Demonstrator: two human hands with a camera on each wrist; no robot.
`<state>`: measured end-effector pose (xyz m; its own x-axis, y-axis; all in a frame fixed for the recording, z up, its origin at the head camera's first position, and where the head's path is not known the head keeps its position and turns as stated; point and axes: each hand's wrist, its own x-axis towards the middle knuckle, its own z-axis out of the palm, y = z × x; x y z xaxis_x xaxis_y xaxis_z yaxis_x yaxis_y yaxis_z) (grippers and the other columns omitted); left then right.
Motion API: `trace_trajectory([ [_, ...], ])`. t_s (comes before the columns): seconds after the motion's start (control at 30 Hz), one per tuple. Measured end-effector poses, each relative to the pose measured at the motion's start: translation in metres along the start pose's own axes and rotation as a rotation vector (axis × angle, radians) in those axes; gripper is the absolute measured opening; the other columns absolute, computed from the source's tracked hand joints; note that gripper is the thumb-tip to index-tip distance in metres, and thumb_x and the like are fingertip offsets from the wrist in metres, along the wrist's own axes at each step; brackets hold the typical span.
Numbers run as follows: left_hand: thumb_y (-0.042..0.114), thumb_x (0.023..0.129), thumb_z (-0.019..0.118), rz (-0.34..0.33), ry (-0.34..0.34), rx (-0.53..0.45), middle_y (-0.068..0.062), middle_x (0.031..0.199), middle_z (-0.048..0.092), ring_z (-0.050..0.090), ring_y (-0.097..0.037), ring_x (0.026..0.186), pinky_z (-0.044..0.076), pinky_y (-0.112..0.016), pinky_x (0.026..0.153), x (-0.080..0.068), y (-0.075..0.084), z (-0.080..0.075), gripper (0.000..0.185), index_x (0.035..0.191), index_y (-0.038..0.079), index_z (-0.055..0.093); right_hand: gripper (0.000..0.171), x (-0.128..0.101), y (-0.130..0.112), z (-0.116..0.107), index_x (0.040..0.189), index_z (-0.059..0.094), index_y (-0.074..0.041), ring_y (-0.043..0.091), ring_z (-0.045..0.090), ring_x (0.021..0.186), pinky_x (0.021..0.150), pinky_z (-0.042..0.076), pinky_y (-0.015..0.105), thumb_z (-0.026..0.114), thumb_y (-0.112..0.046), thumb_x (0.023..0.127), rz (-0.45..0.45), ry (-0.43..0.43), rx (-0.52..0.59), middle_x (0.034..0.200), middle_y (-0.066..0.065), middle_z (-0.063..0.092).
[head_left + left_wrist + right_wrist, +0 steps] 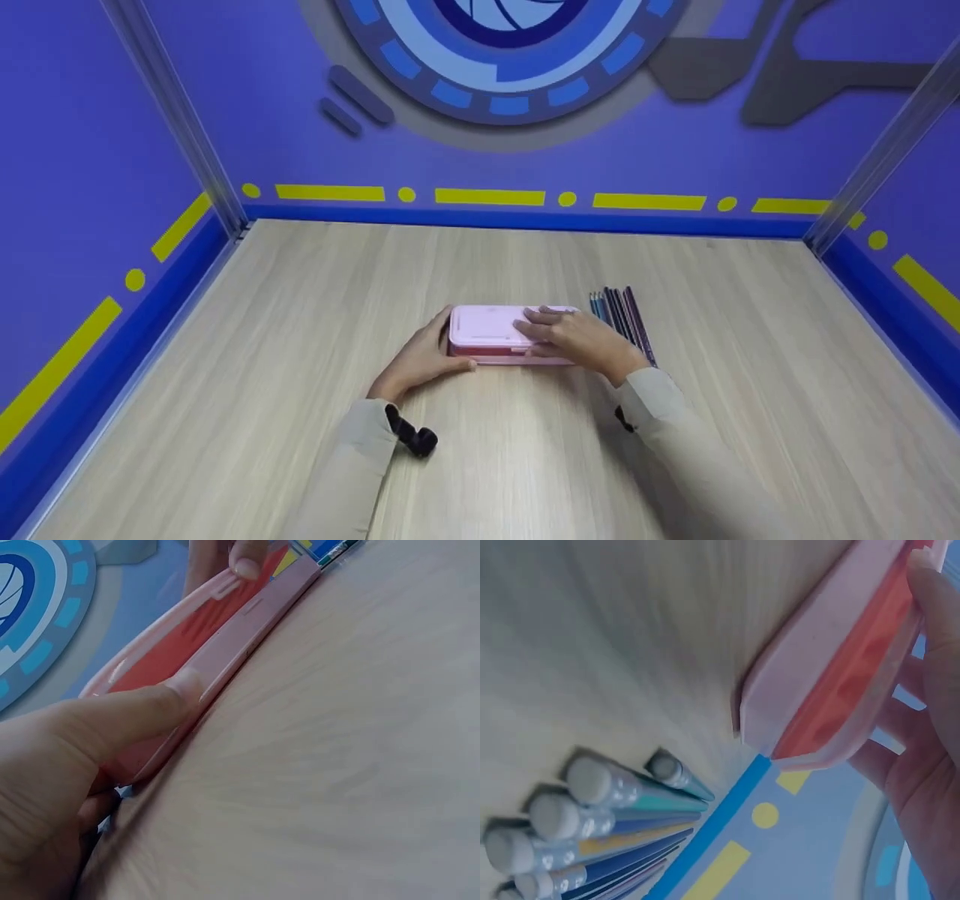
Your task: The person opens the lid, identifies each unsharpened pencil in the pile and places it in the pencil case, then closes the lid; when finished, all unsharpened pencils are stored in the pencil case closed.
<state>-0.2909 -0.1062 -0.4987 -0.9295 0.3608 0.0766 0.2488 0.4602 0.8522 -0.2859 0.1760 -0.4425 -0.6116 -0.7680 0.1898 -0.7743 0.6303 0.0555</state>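
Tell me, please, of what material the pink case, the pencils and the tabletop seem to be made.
Pink case: probably hard plastic with a smooth satin finish; its rounded edges look moulded.
Pencils: likely painted wood, as some show pale sharpened tips; their whitish ends resemble rubber.
Tabletop: wood or printed laminate, smooth; the grain pattern leaves this open.

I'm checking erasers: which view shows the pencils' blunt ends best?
Right wrist: the blunt ends show up close. Head view shows the pencils small, most ends behind the right hand; left wrist shows only a sliver of pencils.

The box point(484, 324) lies on the table point(225, 450), just left of the pencils point(615, 315).
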Motion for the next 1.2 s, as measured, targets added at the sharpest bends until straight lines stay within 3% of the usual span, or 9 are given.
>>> trace_trajectory([
  [0.27,0.028,0.07,0.086,-0.004,0.005,-0.018,-0.013,0.155,0.033,0.026,-0.027,0.145,0.017,-0.042,0.121,0.001,-0.001,0.0,0.107,0.153,0.007,0.021,0.041,-0.01,0.006,-0.01,0.132,0.06,-0.017,0.026,0.065,0.112,0.092,0.054,0.039,0.058,-0.034,0.095,0.057,0.028,0.056,0.131,0.007,0.062],
  [0.53,0.026,0.067,0.088,0.013,0.011,-0.012,-0.015,0.153,0.037,0.033,-0.029,0.141,0.02,-0.042,0.12,0.002,-0.003,-0.001,0.109,0.153,0.007,0.023,0.034,-0.018,0.017,-0.022,0.124,0.066,-0.011,0.028,0.066,0.108,0.088,0.056,0.037,0.065,-0.019,0.091,0.046,0.122,0.148,0.123,0.013,0.066],
  [0.8,0.026,0.069,0.086,0.05,-0.003,0.011,-0.018,0.153,0.035,0.029,-0.03,0.144,0.019,-0.042,0.121,0.001,-0.003,0.0,0.109,0.152,0.001,0.021,0.028,-0.028,0.034,-0.032,0.117,0.069,-0.003,0.024,0.069,0.101,0.086,0.057,0.034,0.064,-0.003,0.09,0.067,0.181,0.225,0.111,0.011,0.072],
  [0.97,0.028,0.069,0.087,0.073,-0.012,0.044,-0.018,0.153,0.034,0.028,-0.03,0.144,0.019,-0.043,0.12,0.002,-0.003,0.001,0.109,0.153,0.004,0.021,0.025,-0.032,0.04,-0.032,0.115,0.07,-0.002,0.024,0.069,0.102,0.086,0.056,0.036,0.063,-0.004,0.091,0.127,0.215,0.3,0.109,0.01,0.072],
  [1.2,0.032,0.068,0.087,0.051,-0.011,0.06,-0.016,0.155,0.032,0.025,-0.03,0.145,0.018,-0.044,0.121,0.002,-0.005,0.0,0.111,0.153,0.005,0.021,0.025,-0.028,0.038,-0.034,0.113,0.07,-0.001,0.025,0.069,0.103,0.088,0.056,0.036,0.063,-0.002,0.09,0.168,0.217,0.349,0.109,0.012,0.072],
])
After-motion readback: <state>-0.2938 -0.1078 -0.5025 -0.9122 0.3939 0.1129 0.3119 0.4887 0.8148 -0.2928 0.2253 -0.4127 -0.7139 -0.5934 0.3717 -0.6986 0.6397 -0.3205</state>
